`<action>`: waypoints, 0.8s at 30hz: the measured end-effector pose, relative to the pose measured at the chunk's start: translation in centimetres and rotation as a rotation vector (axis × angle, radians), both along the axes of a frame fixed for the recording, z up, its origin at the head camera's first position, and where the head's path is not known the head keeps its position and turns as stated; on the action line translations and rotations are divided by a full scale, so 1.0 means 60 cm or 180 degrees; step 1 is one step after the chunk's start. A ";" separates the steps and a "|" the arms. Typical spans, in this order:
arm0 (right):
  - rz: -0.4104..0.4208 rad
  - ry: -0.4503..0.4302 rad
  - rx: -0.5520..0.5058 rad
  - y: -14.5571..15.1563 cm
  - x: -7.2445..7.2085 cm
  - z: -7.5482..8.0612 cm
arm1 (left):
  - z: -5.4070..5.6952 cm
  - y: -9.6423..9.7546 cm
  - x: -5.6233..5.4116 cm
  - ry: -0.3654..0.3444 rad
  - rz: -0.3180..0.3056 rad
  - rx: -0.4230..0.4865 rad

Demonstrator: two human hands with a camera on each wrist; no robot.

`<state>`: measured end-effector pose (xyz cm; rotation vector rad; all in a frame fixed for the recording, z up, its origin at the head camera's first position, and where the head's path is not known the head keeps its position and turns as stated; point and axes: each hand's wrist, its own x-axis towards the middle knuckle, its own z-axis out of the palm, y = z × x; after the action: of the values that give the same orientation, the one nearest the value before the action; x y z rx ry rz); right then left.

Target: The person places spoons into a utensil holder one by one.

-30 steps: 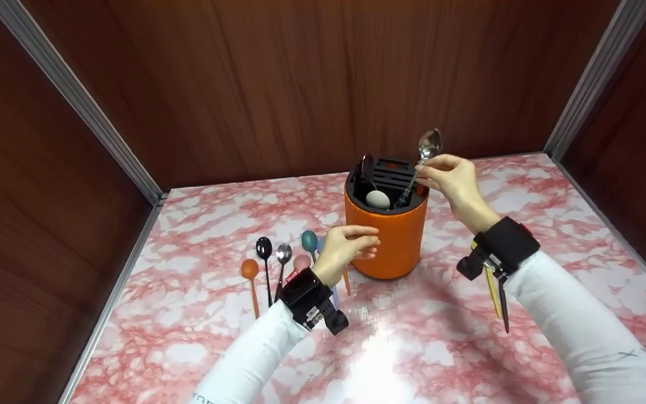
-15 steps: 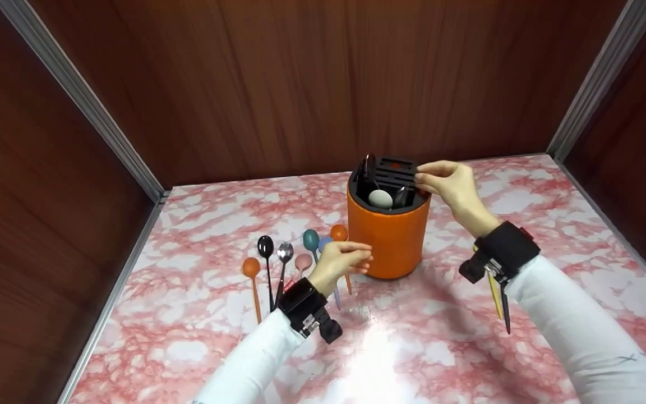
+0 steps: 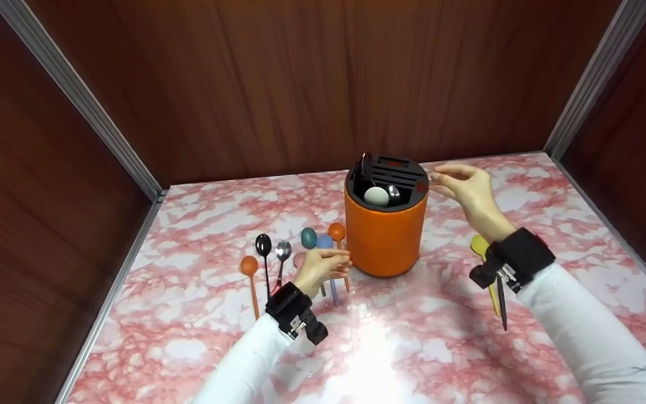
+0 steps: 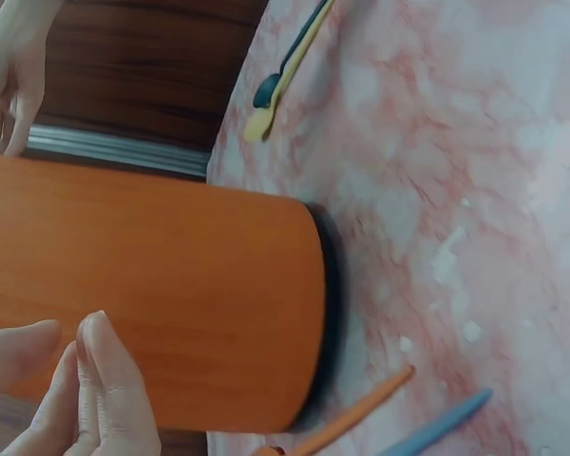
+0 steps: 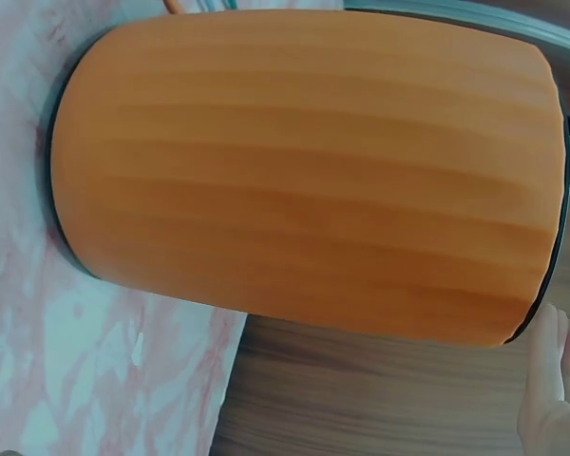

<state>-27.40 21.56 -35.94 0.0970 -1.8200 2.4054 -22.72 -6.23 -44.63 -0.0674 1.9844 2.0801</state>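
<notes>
An orange cylindrical utensil holder (image 3: 386, 241) with a black slotted top stands upright on the table. Inside its front opening are a silver spoon (image 3: 393, 193), a white spoon (image 3: 377, 196) and a dark utensil (image 3: 366, 165). My right hand (image 3: 466, 188) hovers just right of the holder's rim, fingers loosely extended and holding nothing. Low at the holder's left side, my left hand (image 3: 322, 269) floats over some spoons with relaxed fingers and nothing between them. In the left wrist view its fingertips overlap the orange wall. The spoons' handles inside the holder are hidden.
Left of the holder lie several spoons: an orange spoon (image 3: 249, 265), a black spoon (image 3: 263, 245), a silver-headed spoon (image 3: 283, 250), a teal spoon (image 3: 309, 238) and others. A yellow spoon (image 3: 479, 245) and a dark green spoon (image 4: 266, 92) lie to the right. Wood-grain panels enclose the table.
The silver spoon has left my right hand and dropped into the holder. My right hand has drawn off to the right; my left hand has moved left and down, away from the holder.
</notes>
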 end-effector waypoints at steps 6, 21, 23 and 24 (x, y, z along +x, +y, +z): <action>0.0030 -0.0052 -0.0055 0.016 0.010 -0.010 | -0.012 -0.008 -0.002 -0.0052 0.0108 0.0036; 0.0136 -0.0283 -0.0152 0.033 0.026 -0.068 | -0.043 -0.017 -0.005 -0.0145 0.0192 0.0083; 0.0141 -0.0326 -0.0179 0.032 0.027 -0.080 | -0.046 -0.019 -0.006 -0.0172 0.0201 0.0112; 0.0150 -0.0350 -0.0185 0.032 0.028 -0.086 | -0.048 -0.019 -0.006 -0.0178 0.0203 0.0123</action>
<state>-25.72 23.50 -41.09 0.0022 -1.8099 2.5414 -23.10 -7.35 -47.49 -0.1817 1.9329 2.1307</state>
